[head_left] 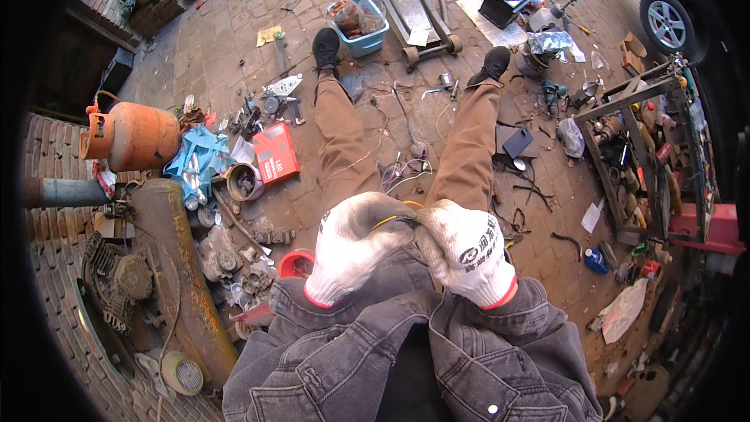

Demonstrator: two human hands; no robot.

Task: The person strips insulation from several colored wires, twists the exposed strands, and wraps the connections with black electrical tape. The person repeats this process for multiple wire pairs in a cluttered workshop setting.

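Note:
Both my hands wear white knitted work gloves with red cuffs and meet in front of my lap. My left hand (351, 246) is closed, thumb and fingers pinching a thin yellow and black wire (383, 222). Pressed up against it, my right hand (470, 252) is closed on the same wire, and the gloves hide most of it. A yellow-orange loop shows just above the fingertips. Beyond my hands, between my legs, several loose coloured wires (406, 168) lie tangled on the brick paving.
To the left are an orange gas cylinder (141, 137), a red box (275, 153) and a rusty tank (168, 258). Ahead stand a blue basket (364, 45) and a floor jack (412, 12). A metal frame (601, 152) and a phone (517, 141) are at right.

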